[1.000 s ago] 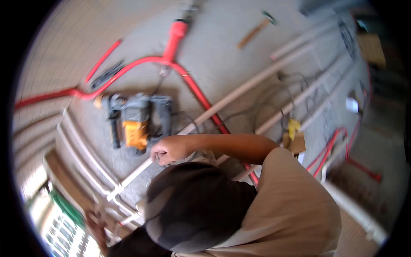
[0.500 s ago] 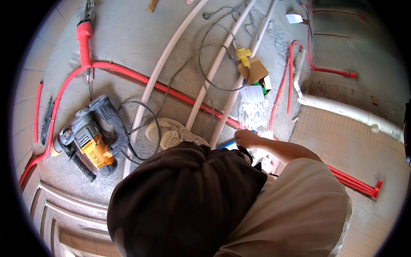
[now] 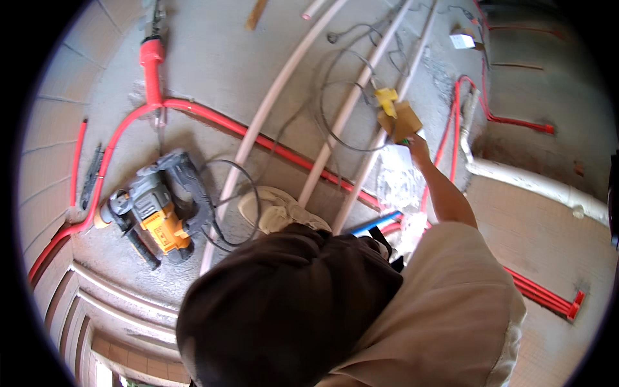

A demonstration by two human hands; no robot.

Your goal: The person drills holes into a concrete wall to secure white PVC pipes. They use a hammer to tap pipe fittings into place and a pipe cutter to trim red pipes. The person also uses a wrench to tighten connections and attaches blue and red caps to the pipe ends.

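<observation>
My right hand reaches to a small open cardboard box on the floor. Its fingertips are at the box's opening, beside some small green items, and the box and motion blur hide whether they grip anything. A yellow-bodied tool or plug lies against the box's far side. Just below the hand is a crumpled clear plastic bag with pale contents. A blue tube-like thing lies closer to me, beside my shoe. My left hand does not show.
An orange and grey rotary hammer lies at the left with its black cable. Red conduit crosses the concrete floor under several long pale pipes. A white drain pipe runs along the right. A red-handled tool lies far left.
My right hand has moved away from the blue tube-like thing, forward to the cardboard box. The view has shifted slightly, so the floor things appear farther right.
</observation>
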